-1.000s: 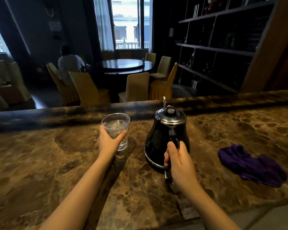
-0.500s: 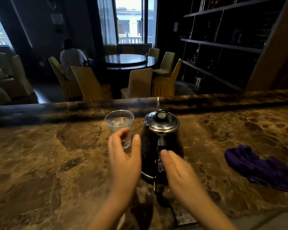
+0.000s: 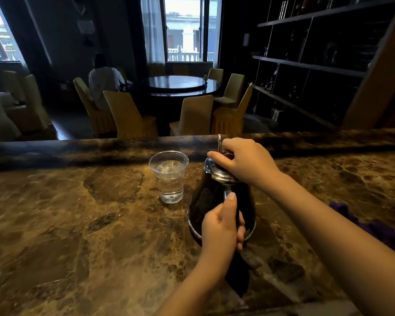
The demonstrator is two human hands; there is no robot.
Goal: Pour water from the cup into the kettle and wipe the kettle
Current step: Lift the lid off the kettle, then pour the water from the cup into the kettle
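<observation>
A black kettle (image 3: 205,201) with a silver lid (image 3: 217,173) stands upright on the brown marble counter (image 3: 78,224). My left hand (image 3: 221,226) is wrapped around its handle at the near side, thumb pointing up. My right hand (image 3: 242,159) rests on top of the kettle, fingers closed on the lid; the knob is hidden under them. A clear plastic cup (image 3: 169,176) with water in it stands on the counter just left of the kettle, with no hand on it. A purple cloth (image 3: 379,231) lies to the right, partly hidden behind my right forearm.
The counter has a raised dark ledge (image 3: 78,151) along its far edge. Beyond it are a round dark table (image 3: 180,84) with yellow-covered chairs, a seated person (image 3: 103,83) facing away, and dark shelving (image 3: 317,65) on the right.
My left hand let go of the cup and took the kettle's handle. My right hand left the handle and rose onto the lid. The cup stays on the counter.
</observation>
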